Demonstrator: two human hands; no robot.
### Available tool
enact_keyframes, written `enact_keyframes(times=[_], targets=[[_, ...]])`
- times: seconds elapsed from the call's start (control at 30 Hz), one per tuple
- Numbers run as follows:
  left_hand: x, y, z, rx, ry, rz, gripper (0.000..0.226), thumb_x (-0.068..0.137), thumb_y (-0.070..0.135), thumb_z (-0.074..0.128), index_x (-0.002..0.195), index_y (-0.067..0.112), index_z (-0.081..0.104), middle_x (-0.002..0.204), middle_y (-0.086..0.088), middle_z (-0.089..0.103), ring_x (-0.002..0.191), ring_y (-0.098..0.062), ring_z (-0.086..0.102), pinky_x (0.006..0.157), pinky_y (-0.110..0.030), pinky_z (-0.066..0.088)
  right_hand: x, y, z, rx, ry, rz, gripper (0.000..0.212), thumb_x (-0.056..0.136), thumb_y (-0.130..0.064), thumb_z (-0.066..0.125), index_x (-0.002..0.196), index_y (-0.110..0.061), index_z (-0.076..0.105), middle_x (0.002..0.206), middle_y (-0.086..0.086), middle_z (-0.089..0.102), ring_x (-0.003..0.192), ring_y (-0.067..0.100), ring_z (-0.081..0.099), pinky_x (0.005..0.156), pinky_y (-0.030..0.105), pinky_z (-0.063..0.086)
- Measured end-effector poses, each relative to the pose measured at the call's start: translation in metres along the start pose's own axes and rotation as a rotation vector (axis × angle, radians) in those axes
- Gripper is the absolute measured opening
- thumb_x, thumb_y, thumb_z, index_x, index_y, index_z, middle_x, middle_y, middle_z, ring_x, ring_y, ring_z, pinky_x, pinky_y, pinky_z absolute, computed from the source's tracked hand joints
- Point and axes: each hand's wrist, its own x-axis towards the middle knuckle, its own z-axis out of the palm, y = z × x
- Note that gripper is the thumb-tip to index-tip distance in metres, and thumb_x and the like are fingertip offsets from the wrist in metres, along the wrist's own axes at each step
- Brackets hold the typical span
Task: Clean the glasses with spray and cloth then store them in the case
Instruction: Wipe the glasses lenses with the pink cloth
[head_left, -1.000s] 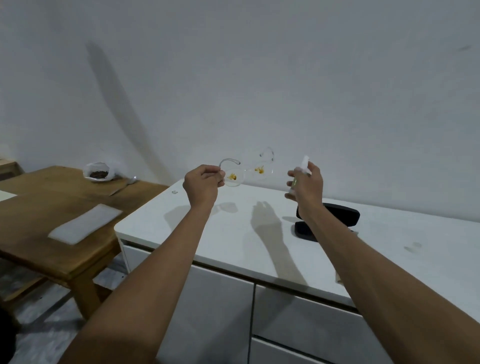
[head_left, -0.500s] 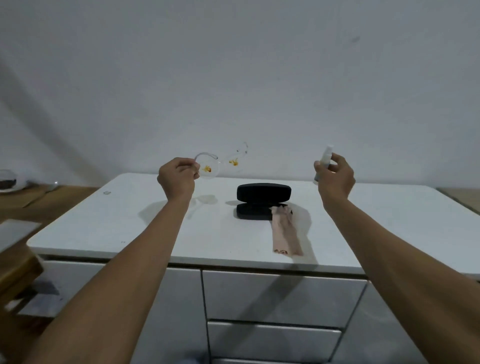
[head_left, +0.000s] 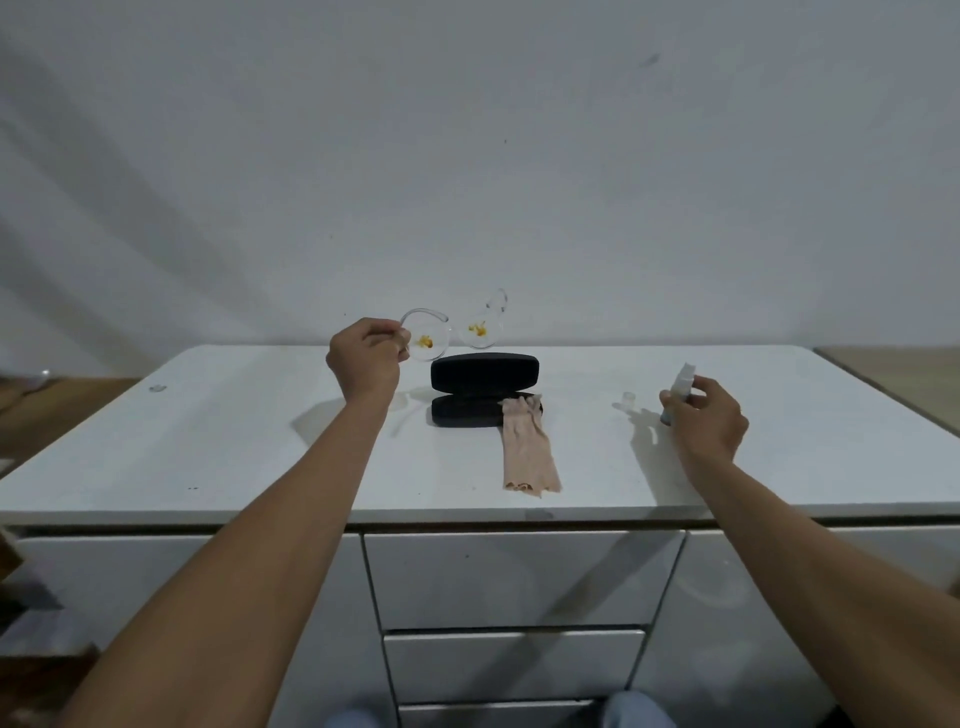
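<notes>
My left hand (head_left: 366, 361) pinches the clear-framed glasses (head_left: 454, 332) by the left rim, holding them up above the white cabinet top (head_left: 234, 447). Both lenses carry orange-yellow smears. My right hand (head_left: 709, 418) grips a small white spray bottle (head_left: 680, 387) low over the right part of the top, its base at or near the surface. A small clear cap (head_left: 628, 399) stands just left of the bottle. The black glasses case (head_left: 483, 387) lies open in the middle, and a beige cloth (head_left: 527, 447) lies from its lower half toward the front edge.
The cabinet has drawers (head_left: 519, 577) below its front edge. A wooden table (head_left: 57, 410) stands to the left, a wooden surface (head_left: 904, 374) to the right. A tiny object (head_left: 156, 388) lies on the top's far left. A bare wall rises behind.
My view has swung right and centred on the cabinet. My right hand has come down and to the right with the spray bottle, away from the glasses. My left hand still holds the glasses up.
</notes>
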Motion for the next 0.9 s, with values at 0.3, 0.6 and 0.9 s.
enact_keyframes(times=[0.3,0.6,0.9], targets=[[-0.004,0.004,0.0,0.001,-0.003,-0.006,0.012,0.078,-0.004,0.076,0.078,0.008,0.075,0.074,-0.01,0.075,0.062,-0.018,0.069,0.068,-0.029,0.063,-0.015,-0.024,0.018,-0.3,0.237,-0.491,0.051,0.085,-0.027,0.076,0.131,-0.017,0.058,0.12,0.012,0.062,0.116,0.034,0.053,0.096,0.049,0.045],[-0.01,0.006,-0.005,0.007,-0.01,0.003,0.015,0.077,-0.002,0.078,0.074,0.013,0.074,0.07,-0.008,0.075,0.057,-0.014,0.069,0.074,-0.036,0.065,-0.05,-0.066,0.058,-0.578,-0.865,-0.65,0.016,0.085,-0.01,0.074,0.096,-0.019,0.082,0.093,0.0,0.078,0.085,0.015,0.069,0.079,0.029,0.056],[-0.019,0.012,-0.014,0.017,-0.011,-0.002,0.018,0.077,-0.002,0.078,0.072,0.015,0.074,0.066,-0.003,0.074,0.056,-0.014,0.068,0.079,-0.042,0.064,-0.07,-0.068,0.062,-0.783,-1.092,-0.575,0.035,0.074,-0.036,0.088,0.107,-0.035,0.081,0.1,-0.018,0.07,0.093,0.0,0.056,0.082,0.023,0.043]])
